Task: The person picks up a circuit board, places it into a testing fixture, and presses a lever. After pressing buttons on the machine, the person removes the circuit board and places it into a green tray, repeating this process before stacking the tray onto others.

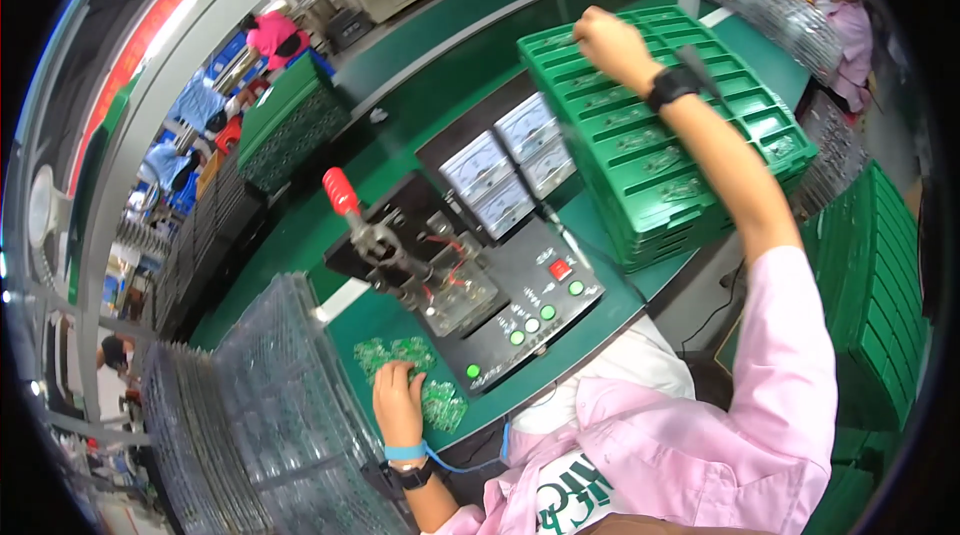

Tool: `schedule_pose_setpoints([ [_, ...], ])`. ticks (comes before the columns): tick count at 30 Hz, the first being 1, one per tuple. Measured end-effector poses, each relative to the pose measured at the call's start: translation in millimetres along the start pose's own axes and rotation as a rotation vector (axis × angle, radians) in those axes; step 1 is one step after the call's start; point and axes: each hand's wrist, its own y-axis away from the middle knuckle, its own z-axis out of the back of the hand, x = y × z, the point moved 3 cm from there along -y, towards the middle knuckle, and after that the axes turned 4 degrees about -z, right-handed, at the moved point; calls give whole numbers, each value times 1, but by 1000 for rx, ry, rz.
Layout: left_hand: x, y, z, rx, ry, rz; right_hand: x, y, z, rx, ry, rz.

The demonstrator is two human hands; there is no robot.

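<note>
My left hand (398, 403) is at the bench's near left, its fingers bent over a small pile of green circuit boards (443, 407); the fingertips partly cover the board they grip. More boards (408, 350) lie just beyond the fingers. My right arm reaches far across a stack of green slotted trays (650, 225). Above the top tray's far left corner, my right hand (612, 43) is closed, and whatever it holds is hidden. Several slots of that tray contain small boards (632, 142). Between my hands stands a black test fixture (520, 305) with a red-handled toggle clamp (341, 192), green buttons and a red switch.
Behind the fixture is a panel of several meters (505, 170). Clear plastic trays (290, 385) are stacked at the left, green trays (870, 285) at the right. Another green stack (290, 125) stands far left. A person in pink (848, 30) works at the far right.
</note>
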Motion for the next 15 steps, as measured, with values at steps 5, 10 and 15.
schedule_pose_setpoints([
  [5, 11, 18, 2, -50, -79, -61, 12, 3, -53, 273, 37, -99],
  [10, 0, 11, 4, -334, -70, 56, 39, -17, 12, -27, -111, -74],
  [15, -39, -1, 11, -446, 107, 78, 109, -10, 55, -109, -359, 83],
])
